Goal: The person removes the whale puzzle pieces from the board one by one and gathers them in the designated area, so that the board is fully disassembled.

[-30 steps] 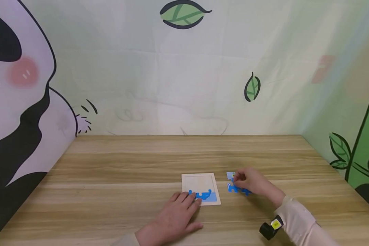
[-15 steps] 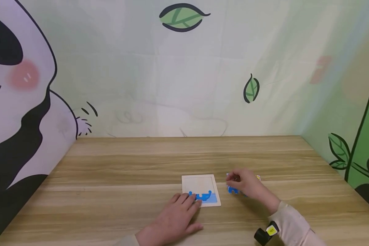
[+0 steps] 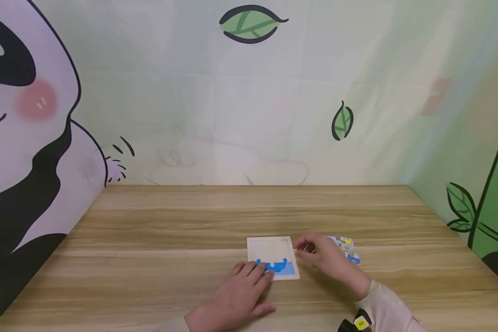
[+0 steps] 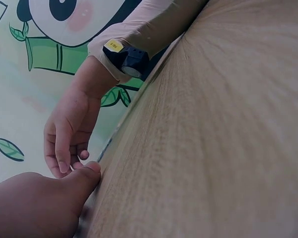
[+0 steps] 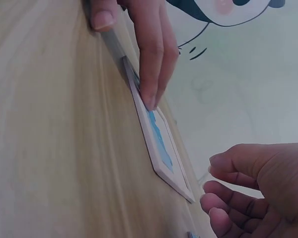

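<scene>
A square wooden puzzle tray lies on the table in the head view, with blue puzzle pieces along its near side. My left hand rests over its near left corner, and in the right wrist view the straight fingers press on the blue area. My right hand is beside the tray's right edge, thumb and fingertips bent close together. No piece shows at these curled fingers in the right wrist view, and I cannot tell whether something thin is pinched there. Loose puzzle pieces lie behind it, partly hidden.
The wood-grain table runs back to a backdrop printed with a panda and leaves. A small black camera with a yellow label sits on the right sleeve.
My right hand has moved left from the loose pieces to the tray's right edge, uncovering pieces with a yellow sun and hiding those on the left. The left hand has stayed put.
</scene>
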A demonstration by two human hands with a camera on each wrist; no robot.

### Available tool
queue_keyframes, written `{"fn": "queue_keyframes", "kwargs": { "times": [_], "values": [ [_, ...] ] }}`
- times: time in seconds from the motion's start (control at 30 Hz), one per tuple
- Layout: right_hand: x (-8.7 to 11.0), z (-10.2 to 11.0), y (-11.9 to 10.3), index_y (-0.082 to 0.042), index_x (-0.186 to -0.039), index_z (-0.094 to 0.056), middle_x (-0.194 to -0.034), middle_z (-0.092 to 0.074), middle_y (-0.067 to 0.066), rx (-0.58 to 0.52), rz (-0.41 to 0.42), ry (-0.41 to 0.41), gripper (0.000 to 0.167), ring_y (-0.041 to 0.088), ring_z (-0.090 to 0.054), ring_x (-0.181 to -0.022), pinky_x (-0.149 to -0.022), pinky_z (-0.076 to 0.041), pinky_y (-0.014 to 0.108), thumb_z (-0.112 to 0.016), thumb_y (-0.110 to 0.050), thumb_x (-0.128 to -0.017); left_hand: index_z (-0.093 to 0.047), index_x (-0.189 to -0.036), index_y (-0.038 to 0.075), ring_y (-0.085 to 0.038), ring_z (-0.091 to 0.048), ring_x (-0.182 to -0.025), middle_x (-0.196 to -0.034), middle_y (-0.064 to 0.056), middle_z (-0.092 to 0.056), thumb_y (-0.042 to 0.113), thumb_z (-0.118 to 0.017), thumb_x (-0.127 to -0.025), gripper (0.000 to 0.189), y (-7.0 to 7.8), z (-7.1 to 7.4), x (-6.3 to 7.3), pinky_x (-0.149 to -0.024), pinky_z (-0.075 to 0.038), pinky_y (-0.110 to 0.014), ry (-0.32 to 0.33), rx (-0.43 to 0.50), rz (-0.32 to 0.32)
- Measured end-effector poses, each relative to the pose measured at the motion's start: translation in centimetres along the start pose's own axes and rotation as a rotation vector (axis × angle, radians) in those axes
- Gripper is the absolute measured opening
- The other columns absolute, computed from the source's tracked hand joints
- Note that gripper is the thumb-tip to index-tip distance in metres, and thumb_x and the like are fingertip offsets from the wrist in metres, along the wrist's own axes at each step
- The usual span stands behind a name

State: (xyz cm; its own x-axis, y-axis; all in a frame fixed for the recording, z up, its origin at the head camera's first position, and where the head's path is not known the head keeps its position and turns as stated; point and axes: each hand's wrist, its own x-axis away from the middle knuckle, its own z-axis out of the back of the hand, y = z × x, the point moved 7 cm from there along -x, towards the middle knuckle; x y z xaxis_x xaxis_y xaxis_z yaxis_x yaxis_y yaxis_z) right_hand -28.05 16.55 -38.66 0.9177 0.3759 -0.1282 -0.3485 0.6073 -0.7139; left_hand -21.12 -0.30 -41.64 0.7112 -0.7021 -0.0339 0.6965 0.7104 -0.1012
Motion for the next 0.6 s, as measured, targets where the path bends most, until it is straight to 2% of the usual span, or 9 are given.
{"fn": "queue_keyframes", "kwargs": {
  "times": [0.27, 0.43, 0.6],
  "values": [
    [0.3, -1.2, -0.9, -0.005, -0.100, -0.067, -0.091, -0.067, 0.003, 0.064, 0.079, -0.028, 0.014, 0.006, -0.058, -0.079, -0.070, -0.050, 0.020, -0.067, -0.012, -0.088, -0.045, -0.143, 0.018, -0.021, -0.044, -0.132, -0.146, -0.003, -0.047, 0.067, -0.026, -0.095, 0.071, 0.0, 0.1, -0.1, -0.108, -0.041, -0.043, 0.028, -0.026, -0.006],
    [0.7, -1.8, -1.0, -0.006, -0.101, -0.067, -0.091, -0.065, 0.002, 0.111, 0.080, -0.030, 0.017, 0.006, -0.056, -0.079, -0.070, -0.049, 0.020, -0.069, -0.012, -0.086, -0.046, -0.142, 0.018, -0.020, -0.045, -0.132, -0.145, -0.002, -0.047, 0.067, -0.025, -0.095, 0.071, 0.2, 0.0, 0.0, -0.108, -0.041, -0.042, 0.042, -0.042, -0.012],
    [0.7, -2.1, -1.0, -0.005, -0.100, -0.068, -0.083, -0.056, 0.002, 0.119, 0.060, -0.020, 0.019, 0.005, -0.048, -0.072, -0.061, -0.043, 0.018, -0.072, -0.014, -0.083, -0.048, -0.140, 0.018, -0.020, -0.047, -0.129, -0.142, -0.002, -0.050, 0.067, -0.029, -0.095, 0.069, 0.2, 0.2, 0.1, -0.106, -0.043, -0.041, 0.086, -0.064, -0.018]
  ]
}}
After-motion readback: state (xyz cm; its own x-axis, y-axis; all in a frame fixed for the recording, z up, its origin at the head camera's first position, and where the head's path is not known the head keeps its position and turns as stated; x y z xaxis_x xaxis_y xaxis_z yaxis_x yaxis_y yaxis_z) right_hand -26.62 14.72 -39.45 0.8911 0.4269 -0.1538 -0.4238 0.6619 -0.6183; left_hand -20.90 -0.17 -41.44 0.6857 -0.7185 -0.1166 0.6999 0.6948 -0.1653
